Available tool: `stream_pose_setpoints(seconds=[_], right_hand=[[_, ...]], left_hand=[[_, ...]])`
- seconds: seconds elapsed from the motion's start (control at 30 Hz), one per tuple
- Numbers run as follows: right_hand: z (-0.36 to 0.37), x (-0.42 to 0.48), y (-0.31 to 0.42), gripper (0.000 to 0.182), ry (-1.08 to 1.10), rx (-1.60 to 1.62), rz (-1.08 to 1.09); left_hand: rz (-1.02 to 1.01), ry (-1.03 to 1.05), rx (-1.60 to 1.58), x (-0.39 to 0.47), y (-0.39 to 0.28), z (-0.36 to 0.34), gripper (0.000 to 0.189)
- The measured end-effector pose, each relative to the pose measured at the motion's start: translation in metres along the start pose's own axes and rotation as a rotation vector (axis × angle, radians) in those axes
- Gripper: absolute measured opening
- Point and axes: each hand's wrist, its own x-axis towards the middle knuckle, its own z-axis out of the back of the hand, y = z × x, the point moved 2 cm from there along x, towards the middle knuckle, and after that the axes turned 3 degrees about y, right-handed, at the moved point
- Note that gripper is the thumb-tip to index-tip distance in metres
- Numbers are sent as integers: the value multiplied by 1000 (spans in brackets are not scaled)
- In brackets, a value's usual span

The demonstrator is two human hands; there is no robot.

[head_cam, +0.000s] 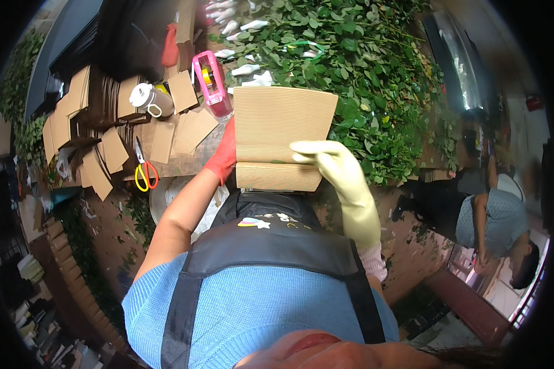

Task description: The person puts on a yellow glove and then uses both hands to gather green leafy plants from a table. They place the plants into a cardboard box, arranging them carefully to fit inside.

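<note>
A sheet of corrugated cardboard (284, 122), creased near its lower edge, lies before me at the edge of the wooden table. My left hand (225, 154), in a red glove, is at the sheet's left edge, its fingers mostly hidden behind the cardboard. My right hand (328, 159), in a pale yellow rubber glove, rests its fingers on the sheet just by the crease. Beyond the sheet lie leafy green stems (351, 83), and white-wrapped flower heads (245, 69) show at their left. A pink tape dispenser (212, 85) stands just left of the cardboard.
Scissors (144, 168) with yellow and red handles lie at the table's near edge (180, 171). Further left are a lidded cup (152, 100) and stacks of cardboard pieces (78, 92). Another person (494, 221) is at the right, away from the table.
</note>
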Motion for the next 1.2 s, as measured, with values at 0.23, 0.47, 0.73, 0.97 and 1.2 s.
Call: stream_pose_setpoints(seconds=[0.23,0.47,0.73,0.97,1.2], right_hand=[[-7,92,-56,38,6,-1517,-178],[0,94,-55,38,91,-1511,-47],[-34,90,-15,32,418,-1399,-41],[-102,158,-31,28,665,-1435,40],[-189,249,-117,20,496,-1634,425]], left_hand=[[-81,-110,474,-10,23,65,33],[-819,334,884,5,-38,-4,76],[-546,383,1053,10,2,-9,98],[-586,279,1062,16,13,-20,78],[-653,214,1062,23,29,-25,63]])
